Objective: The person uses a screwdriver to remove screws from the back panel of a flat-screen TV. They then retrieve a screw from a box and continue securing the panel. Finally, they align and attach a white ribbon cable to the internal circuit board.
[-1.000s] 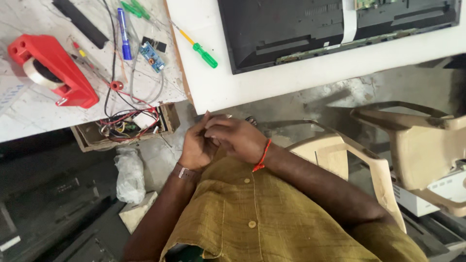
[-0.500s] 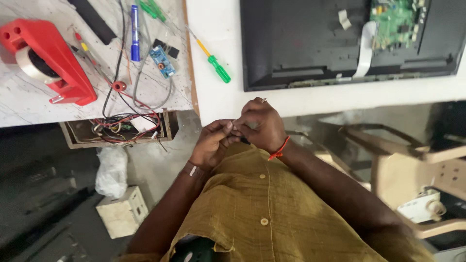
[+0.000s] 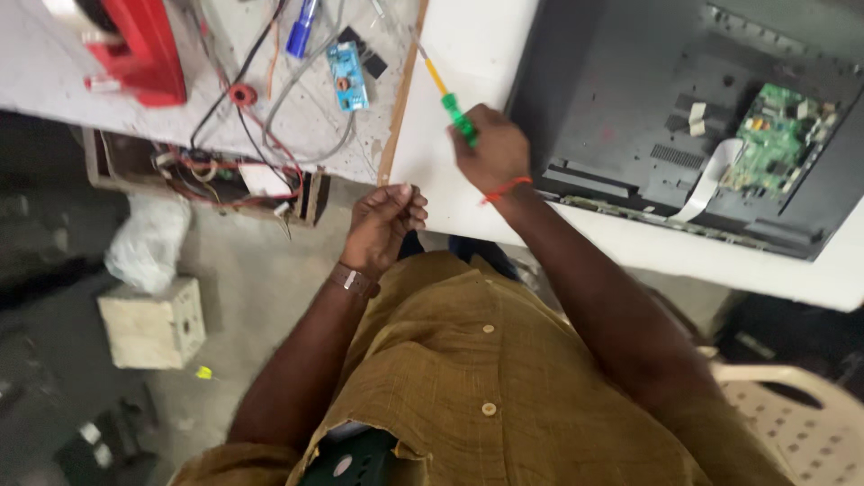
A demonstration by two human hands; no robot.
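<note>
My right hand (image 3: 490, 148) rests on the white table (image 3: 468, 36) and grips the green handle of a screwdriver (image 3: 447, 93) with a yellow shaft. A red thread circles that wrist. My left hand (image 3: 385, 223) hovers below the table edge, fingers curled in with nothing visible in them; a brown band is on its wrist. To the right of my right hand lies a black flat-screen panel (image 3: 630, 108), back side up, with a green circuit board (image 3: 778, 135) and a white ribbon cable (image 3: 711, 180) exposed.
A grey workbench at the upper left carries a red tape dispenser (image 3: 144, 45), a blue pen (image 3: 301, 27), a small blue circuit board (image 3: 346, 76) and tangled wires (image 3: 234, 162). On the floor are a pale box (image 3: 153, 319) and a white bag. A plastic chair (image 3: 801, 423) stands at lower right.
My hands were clasped together in front of my chest. Now they are apart: the right hand has reached up onto the white table and closed on the screwdriver. The view has shifted closer.
</note>
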